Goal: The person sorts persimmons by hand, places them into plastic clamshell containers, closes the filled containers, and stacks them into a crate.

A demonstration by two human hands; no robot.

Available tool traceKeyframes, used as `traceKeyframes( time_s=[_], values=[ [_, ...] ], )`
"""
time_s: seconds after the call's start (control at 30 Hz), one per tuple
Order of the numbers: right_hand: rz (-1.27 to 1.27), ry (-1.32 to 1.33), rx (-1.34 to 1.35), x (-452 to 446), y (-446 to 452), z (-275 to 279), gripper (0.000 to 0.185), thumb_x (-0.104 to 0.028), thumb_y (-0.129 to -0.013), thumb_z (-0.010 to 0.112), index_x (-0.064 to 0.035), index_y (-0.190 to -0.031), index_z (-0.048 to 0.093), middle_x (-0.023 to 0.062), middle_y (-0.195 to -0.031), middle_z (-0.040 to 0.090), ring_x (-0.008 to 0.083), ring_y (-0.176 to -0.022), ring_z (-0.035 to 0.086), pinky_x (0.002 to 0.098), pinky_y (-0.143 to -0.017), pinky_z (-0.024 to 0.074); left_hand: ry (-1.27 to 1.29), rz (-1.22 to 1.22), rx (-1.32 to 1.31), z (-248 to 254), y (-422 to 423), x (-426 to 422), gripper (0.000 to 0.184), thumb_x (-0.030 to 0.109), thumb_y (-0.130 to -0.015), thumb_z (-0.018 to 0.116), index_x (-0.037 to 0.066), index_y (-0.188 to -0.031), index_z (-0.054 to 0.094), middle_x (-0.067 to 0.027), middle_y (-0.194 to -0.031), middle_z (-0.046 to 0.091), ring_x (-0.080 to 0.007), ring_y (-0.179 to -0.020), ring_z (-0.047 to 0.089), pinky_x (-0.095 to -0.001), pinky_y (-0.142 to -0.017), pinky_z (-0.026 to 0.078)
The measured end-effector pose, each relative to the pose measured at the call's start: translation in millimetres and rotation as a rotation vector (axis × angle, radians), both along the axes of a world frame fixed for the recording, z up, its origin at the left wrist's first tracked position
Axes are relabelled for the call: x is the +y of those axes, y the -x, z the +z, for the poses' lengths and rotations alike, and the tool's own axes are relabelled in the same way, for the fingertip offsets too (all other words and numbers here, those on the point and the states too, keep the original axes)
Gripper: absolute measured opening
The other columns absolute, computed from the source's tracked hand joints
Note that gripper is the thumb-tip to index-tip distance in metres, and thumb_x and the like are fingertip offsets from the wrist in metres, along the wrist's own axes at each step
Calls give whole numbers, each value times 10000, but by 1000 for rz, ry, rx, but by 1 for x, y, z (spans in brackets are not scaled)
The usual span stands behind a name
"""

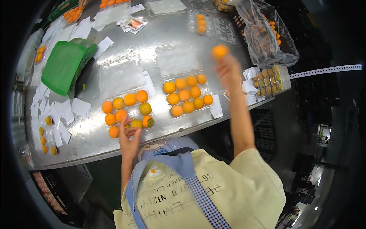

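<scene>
My right hand (228,72), blurred by motion, grips an orange persimmon (220,51) raised above the right side of the metal table. My left hand (129,135) is at the near edge of the left clear plastic tray (130,110). Its fingers are curled around a persimmon (127,126) there, partly hidden by them. Next to it lie a yellowish persimmon (136,124) and one with its green calyx showing (148,121). Several more persimmons fill this tray, with a gap in the middle. To the right, a second clear tray (209,91) holds rows of persimmons. Both clear lids (120,78) lie folded back.
A green plastic basket (63,68) stands at left among white paper slips (81,107). At upper right is a plastic-lined crate (267,42) of persimmons. Stacked packed trays (270,81) sit at the right edge. A small tray with persimmons (201,23) lies at the back.
</scene>
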State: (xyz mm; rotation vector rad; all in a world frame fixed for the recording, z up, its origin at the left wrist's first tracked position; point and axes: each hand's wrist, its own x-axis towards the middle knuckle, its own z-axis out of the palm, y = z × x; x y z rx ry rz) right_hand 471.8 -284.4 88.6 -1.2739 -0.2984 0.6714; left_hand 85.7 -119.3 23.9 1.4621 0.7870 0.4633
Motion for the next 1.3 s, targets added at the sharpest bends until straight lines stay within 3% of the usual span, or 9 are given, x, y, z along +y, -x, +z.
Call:
traceKeyframes(
  time_s=[0.2, 0.3, 0.43, 0.5, 0.53, 0.67, 0.73, 1.13, 1.3],
  values=[
    [-228, -454, -209, -40, -153, 142, 781, -507, -913, 431, 100, -1354, 214, 310, -1376, 308, 329, -1208, 454, 346, -979, 437, 66, 218, -96, -14, 3, -9, 487, 1, -845, 578, 50, -1306, 431, -104, -1165, 513, -111, -857, 571, -237, -762, 478],
    [37, -176, -378, -3, -114, 84, 373, -202, -904, 572, 9, -1204, 505, 178, -1210, 529, 194, -932, 593, 263, -802, 503, 84, 379, -93, -11, 7, -14, 441, 5, -856, 575, 26, -1277, 445, -102, -1138, 526, -105, -811, 577, -225, -710, 480],
    [633, 407, -703, 60, 48, -17, 414, -174, -778, 682, -60, -1165, 586, 43, -993, 630, 119, -838, 584, 261, -758, 482, 78, 501, -51, -22, 23, -29, 411, 39, -867, 586, 21, -1257, 459, -96, -1098, 563, -116, -791, 595, -228, -698, 482],
    [892, 463, -938, 78, 109, -55, 497, -171, -749, 694, -106, -1219, 547, 95, -1173, 570, 253, -1001, 575, 344, -864, 467, 18, 500, 22, -23, 26, -38, 385, 50, -860, 599, 35, -1229, 492, -72, -1077, 581, -114, -814, 586, -236, -694, 480],
    [904, 224, -1279, 83, 124, -75, 488, -140, -762, 669, -116, -1230, 530, 109, -1198, 549, 286, -1058, 535, 370, -900, 448, -68, 445, 88, -21, 24, -42, 379, 47, -854, 602, 39, -1219, 503, -67, -1079, 581, -113, -823, 579, -236, -690, 477],
    [944, 200, -1426, 99, 160, -103, 478, -91, -720, 662, -115, -1183, 547, 45, -1178, 549, 254, -1055, 527, 366, -778, 501, -409, 232, 369, -16, 6, -45, 433, 58, -770, 649, 72, -1188, 536, -102, -1066, 553, -222, -865, 563, -278, -683, 479],
    [915, 211, -1460, 103, 158, -113, 494, -85, -689, 672, -117, -1168, 553, 39, -1138, 550, 246, -1016, 543, 359, -720, 511, -874, 134, 502, -30, 1, -39, 471, 107, -748, 679, 72, -1193, 531, -110, -1107, 537, -278, -939, 542, -346, -739, 480],
    [980, 288, -1363, 104, 159, -106, 489, -81, -668, 674, -68, -1128, 507, 105, -1033, 524, 323, -862, 593, 420, -656, 504, -821, -48, 786, -32, -18, -24, 529, 215, -660, 777, 49, -1086, 512, -126, -1070, 534, -334, -947, 562, -420, -726, 486],
    [1055, 342, -1385, 108, 155, -107, 548, -102, -657, 679, -73, -1167, 481, 118, -1065, 516, 341, -834, 598, 417, -641, 506, -737, 90, 643, -25, -13, -27, 549, 183, -678, 776, 42, -1137, 511, -118, -1027, 551, -262, -834, 590, -330, -688, 488]
  ],
)
